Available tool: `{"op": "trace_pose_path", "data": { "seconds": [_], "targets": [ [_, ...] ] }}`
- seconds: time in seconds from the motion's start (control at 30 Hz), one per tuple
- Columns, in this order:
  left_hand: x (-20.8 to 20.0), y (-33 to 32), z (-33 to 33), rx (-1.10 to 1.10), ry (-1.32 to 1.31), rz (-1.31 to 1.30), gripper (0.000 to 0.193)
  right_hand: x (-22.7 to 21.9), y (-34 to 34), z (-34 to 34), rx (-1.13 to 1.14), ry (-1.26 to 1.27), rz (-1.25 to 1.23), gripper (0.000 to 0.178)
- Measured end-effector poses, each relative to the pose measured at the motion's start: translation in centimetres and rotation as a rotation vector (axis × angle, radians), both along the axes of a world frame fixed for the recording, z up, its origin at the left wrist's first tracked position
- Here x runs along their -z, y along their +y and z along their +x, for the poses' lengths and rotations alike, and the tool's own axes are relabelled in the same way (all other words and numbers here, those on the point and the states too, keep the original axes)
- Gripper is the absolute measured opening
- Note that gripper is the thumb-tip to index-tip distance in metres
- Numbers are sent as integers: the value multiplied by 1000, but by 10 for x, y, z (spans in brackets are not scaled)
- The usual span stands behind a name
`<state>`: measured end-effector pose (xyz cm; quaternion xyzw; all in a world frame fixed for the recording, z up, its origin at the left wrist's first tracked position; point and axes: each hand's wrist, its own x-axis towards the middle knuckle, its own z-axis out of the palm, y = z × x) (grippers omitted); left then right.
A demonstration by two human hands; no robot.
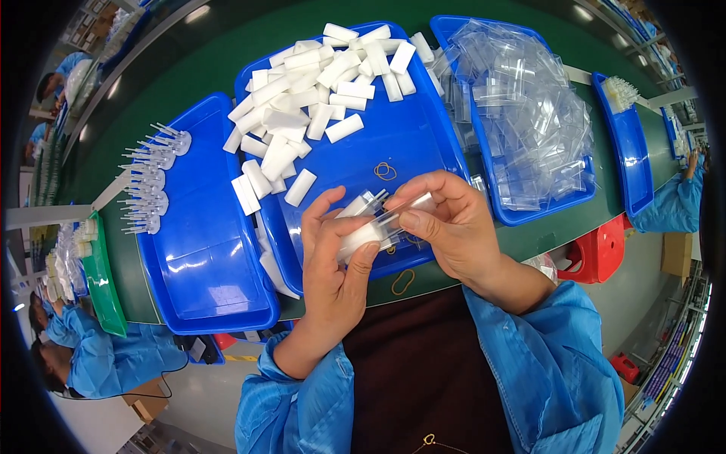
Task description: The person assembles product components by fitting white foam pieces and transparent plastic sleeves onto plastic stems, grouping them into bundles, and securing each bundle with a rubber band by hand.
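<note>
Nearest the camera, a dark brown shirt (423, 371) shows between the sides of an open, light-blue work jacket (544, 363), whose bunched sleeves leave both forearms bare. Left hand (333, 261): the grip is narrow, thumb and fingers closed about a smooth white oblong block (357, 239). Right hand (457, 227): thumb and fingertips pinch a clear, thin-walled plastic piece (389, 219) at the end of the block; how far the two overlap cannot be told. Both hands work above the near end of a large blue plastic tray (435, 136), whose far and left parts carry a loose heap of similar white blocks (302, 91). Thin tan rubber bands (385, 172) lie on its floor. At right, a second blue tray (544, 214) holds a high pile of transparent plastic pieces (529, 113). At left, a third blue tray (204, 265) bears, along its left side, a row of clear round parts with slender prongs (155, 181). Trays rest on a dark-green surface (215, 64); beside it, at right, stands a red plastic stool (601, 253).
</note>
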<state>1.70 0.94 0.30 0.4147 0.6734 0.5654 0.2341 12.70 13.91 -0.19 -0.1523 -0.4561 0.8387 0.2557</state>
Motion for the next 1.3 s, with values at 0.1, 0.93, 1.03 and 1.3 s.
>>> {"op": "trace_pose_path", "data": {
  "seconds": [0.1,0.93,1.03,1.3],
  "targets": [
    [0,0,0,-2,-12,-1,18,1,0,0,8,-26,49,20],
    [1,-4,-3,36,102,-106,18,-18,21,8,-12,-238,963,32],
    [-5,-5,-3,103,-77,-108,19,-15,21,5,-64,-179,273,23],
    [3,-5,-1,60,-132,-105,24,-18,17,6,-65,-329,461,21]
  ]
}}
